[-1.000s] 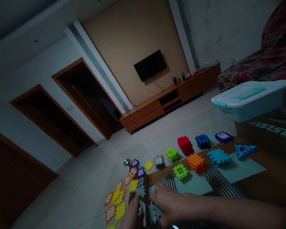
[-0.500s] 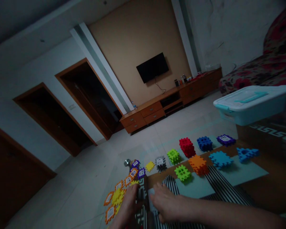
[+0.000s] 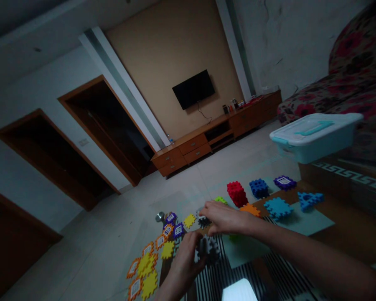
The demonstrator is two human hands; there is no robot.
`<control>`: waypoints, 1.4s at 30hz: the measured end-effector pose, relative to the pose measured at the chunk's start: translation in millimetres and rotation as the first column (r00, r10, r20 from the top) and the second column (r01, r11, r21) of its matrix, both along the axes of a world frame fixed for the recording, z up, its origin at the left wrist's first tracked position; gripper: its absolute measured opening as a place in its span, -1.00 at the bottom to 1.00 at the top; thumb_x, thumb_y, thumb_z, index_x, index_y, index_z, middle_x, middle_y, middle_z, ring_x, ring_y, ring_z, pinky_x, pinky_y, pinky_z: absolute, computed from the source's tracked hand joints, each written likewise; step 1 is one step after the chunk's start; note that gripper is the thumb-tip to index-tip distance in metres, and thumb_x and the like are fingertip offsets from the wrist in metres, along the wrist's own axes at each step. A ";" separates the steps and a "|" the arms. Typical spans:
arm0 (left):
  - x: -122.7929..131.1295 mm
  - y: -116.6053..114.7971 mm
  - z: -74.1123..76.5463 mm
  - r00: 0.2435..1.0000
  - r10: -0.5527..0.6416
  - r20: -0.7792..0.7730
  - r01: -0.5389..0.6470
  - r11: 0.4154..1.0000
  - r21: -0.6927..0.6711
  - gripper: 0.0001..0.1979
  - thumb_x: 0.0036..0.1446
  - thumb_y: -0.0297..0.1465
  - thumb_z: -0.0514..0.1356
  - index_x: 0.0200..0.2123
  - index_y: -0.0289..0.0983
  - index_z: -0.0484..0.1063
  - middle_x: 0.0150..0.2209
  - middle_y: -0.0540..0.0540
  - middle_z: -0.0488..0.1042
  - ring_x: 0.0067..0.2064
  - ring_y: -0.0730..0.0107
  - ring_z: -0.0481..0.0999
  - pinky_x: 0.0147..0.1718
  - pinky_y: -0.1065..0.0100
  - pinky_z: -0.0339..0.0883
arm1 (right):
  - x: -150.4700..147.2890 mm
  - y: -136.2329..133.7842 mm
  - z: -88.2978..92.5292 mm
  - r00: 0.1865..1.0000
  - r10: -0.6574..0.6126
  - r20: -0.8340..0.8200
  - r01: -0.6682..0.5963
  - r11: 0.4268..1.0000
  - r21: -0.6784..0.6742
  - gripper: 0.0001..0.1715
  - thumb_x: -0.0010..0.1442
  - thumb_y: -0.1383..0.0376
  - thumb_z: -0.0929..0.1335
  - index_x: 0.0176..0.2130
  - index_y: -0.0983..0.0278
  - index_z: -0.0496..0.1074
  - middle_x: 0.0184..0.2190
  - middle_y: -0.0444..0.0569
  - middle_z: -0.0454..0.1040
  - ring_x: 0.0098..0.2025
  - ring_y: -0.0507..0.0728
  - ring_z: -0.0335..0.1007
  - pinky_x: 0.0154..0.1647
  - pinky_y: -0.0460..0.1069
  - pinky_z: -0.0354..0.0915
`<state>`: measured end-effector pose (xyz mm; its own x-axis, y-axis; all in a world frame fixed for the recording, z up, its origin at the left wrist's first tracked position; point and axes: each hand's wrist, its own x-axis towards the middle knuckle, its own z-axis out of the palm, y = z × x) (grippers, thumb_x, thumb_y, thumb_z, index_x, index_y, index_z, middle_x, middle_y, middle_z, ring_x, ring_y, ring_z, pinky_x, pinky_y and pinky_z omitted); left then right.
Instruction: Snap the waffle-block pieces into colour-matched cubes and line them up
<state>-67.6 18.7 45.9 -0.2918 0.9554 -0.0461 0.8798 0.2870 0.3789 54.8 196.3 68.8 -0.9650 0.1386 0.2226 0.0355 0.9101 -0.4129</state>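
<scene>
The fingers of the left hand (image 3: 185,258) are curled about a gray toothed piece (image 3: 210,250), grasping it at its left edge, near the middle of the counter (image 3: 351,242). Just beyond, the right hand (image 3: 225,218) reaches in from the right, its fingertips at a gray stack (image 3: 203,221); whether they grip it or only touch it, I cannot tell. Just left of that stack lies a flat yellow piece (image 3: 189,220), with purple pieces (image 3: 178,230) next to it on the left. From there, orange window pieces (image 3: 161,241) run toward the near left, with yellow squares (image 3: 149,285) beside them. A lime piece (image 3: 221,200) shows partly behind the right hand, and an orange stack (image 3: 250,209) is partly covered by the forearm. Farther off stand a red stack (image 3: 236,193) and a dark blue stack (image 3: 259,188), then a purple window piece (image 3: 285,182) to their right. Nearer on the right are a light blue stack (image 3: 278,208) and a blue triangle (image 3: 310,201). At the far right sits a lidded box (image 3: 322,144), a floral sofa (image 3: 357,62) behind it. Across the floor, a television (image 3: 193,89) hangs above a long wooden cabinet (image 3: 191,150).
</scene>
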 end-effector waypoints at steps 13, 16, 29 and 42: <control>-1.6 25.8 -27.9 0.996 -0.021 0.083 0.028 0.996 -0.088 -0.01 -0.35 -0.62 0.30 0.24 -0.27 0.08 0.24 -0.26 0.16 0.24 0.01 0.17 0.19 0.09 0.14 | -5.2 -27.9 -17.3 0.980 0.012 0.200 -0.009 1.000 -0.017 -0.46 -0.08 0.47 0.46 -0.05 0.40 0.43 -0.25 0.15 0.53 -0.20 0.30 0.46 -0.29 0.06 0.31; -1.3 25.0 -32.7 0.994 -0.050 0.100 0.059 0.994 -0.088 -0.06 -0.32 -0.64 0.25 0.23 -0.29 0.11 0.24 -0.27 0.17 0.24 0.00 0.17 0.19 0.10 0.14 | -7.5 -33.1 -21.1 0.972 0.001 0.237 0.004 1.000 -0.023 -0.42 -0.16 0.56 0.43 -0.06 0.42 0.44 -0.27 0.18 0.54 -0.23 0.32 0.48 -0.34 0.06 0.31; -10.5 50.6 -36.1 0.992 -0.104 0.071 0.105 0.994 -0.016 -0.27 -0.29 -0.59 0.33 0.07 -0.25 0.34 0.11 -0.17 0.34 0.12 0.06 0.29 0.12 0.10 0.17 | -1.6 -13.2 -2.7 0.995 -0.082 -0.050 0.077 0.993 -0.090 -0.63 0.03 0.53 0.28 -0.14 0.36 0.46 -0.23 0.19 0.54 -0.16 0.29 0.46 -0.22 0.07 0.29; -160.4 -85.7 24.2 0.831 0.542 -0.129 -0.542 0.840 0.040 -0.69 0.20 -0.29 0.18 -0.02 -0.29 0.36 0.01 -0.13 0.41 0.01 0.22 0.43 -0.02 0.04 0.36 | -20.1 -38.6 -19.8 0.986 0.030 -0.162 -0.050 0.991 -0.120 -0.61 0.03 0.52 0.29 -0.13 0.29 0.47 -0.18 0.14 0.51 -0.08 0.28 0.41 -0.10 0.11 0.28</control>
